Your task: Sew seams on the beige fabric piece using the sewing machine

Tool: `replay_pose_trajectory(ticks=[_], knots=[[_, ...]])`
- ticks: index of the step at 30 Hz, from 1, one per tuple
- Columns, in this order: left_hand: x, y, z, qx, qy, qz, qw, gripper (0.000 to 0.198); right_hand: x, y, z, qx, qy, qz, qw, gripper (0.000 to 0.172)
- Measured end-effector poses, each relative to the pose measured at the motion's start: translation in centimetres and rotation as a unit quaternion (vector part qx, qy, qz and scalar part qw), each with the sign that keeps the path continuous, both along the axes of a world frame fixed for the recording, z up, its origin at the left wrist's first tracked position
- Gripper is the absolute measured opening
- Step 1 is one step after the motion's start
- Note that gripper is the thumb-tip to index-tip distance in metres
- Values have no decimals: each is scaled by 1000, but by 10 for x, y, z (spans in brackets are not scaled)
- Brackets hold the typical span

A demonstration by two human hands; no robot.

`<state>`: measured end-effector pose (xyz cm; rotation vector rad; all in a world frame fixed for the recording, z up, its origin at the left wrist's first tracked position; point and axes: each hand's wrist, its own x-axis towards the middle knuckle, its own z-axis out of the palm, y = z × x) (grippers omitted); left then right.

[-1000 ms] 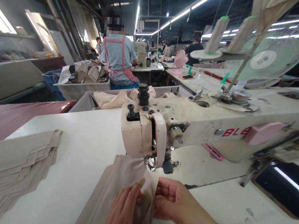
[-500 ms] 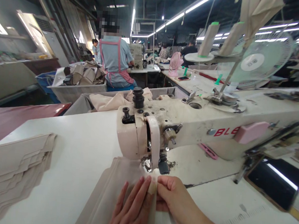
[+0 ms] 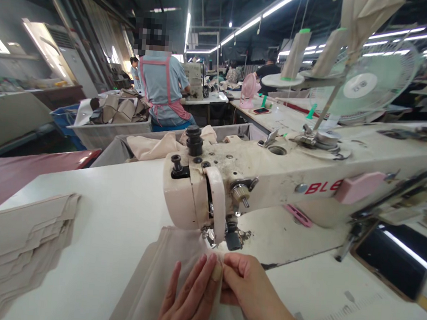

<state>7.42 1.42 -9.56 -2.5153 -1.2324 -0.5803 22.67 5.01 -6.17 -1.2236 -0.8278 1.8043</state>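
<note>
Beige fabric (image 3: 165, 269) lies on the white table under the head of a sewing machine (image 3: 196, 193). My left hand (image 3: 193, 295) rests flat on this fabric with its fingers stretched toward the presser foot. One of its fingers has a tan covering near the tip. To its right, my right hand (image 3: 243, 281) pinches the fabric's right edge between thumb and fingers, just in front of the foot. The needle is hidden behind the machine's white finger guard (image 3: 216, 204).
A stack of beige cut pieces (image 3: 21, 244) lies at the left. Behind the machine stand bins (image 3: 109, 133) of fabric. A dark tablet-like panel (image 3: 399, 256) lies at the right. Thread cones (image 3: 297, 53) and a fan (image 3: 365, 85) stand beyond. A co-worker (image 3: 163, 88) sits with their back turned.
Both hands keep their places on the fabric by the foot, with only slight finger shifts. The view has moved a little.
</note>
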Motion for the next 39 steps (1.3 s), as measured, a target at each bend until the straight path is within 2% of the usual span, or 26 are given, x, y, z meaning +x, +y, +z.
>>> replay_pose_trajectory(ticks=[3,9,12,14,17,20,22,24,26,29,32,34,35,36,39], knots=[[-3,2,-2,0,3,1,1000,86,0,0,2,-1,10,3,1000,30],[-9,8,1,55,56,-32,996,61,1,0,14,-13,18,8,1000,21],[-6,7,-2,57,44,-9,997,53,3,-1,21,-8,31,20,999,16],[-6,6,-5,49,30,6,998,49,4,-1,22,2,35,28,999,18],[-9,7,-1,22,1,-20,1000,50,3,0,19,16,0,28,999,25],[-11,21,23,-70,-124,-31,989,41,1,1,14,36,-57,24,997,24],[-8,35,45,-207,-197,-4,958,32,1,2,12,59,-87,23,994,19],[-5,52,64,-345,-207,12,915,25,1,4,12,80,-108,22,991,16],[-3,68,74,-420,-196,9,886,18,2,5,11,93,-124,22,988,15],[-4,82,75,-448,-194,8,873,10,4,6,9,106,-135,27,985,17],[-6,85,71,-454,-207,35,866,10,3,1,5,114,-138,20,984,14],[-6,82,69,-447,-221,70,864,14,1,-7,1,116,-157,22,980,42],[-5,80,68,-444,-228,89,862,16,0,-12,-2,120,-172,31,977,52],[-4,79,68,-442,-235,109,859,17,0,-15,-5,124,-187,43,974,55],[1,76,71,-457,-251,153,839,15,2,-18,-13,119,-199,81,969,41]])
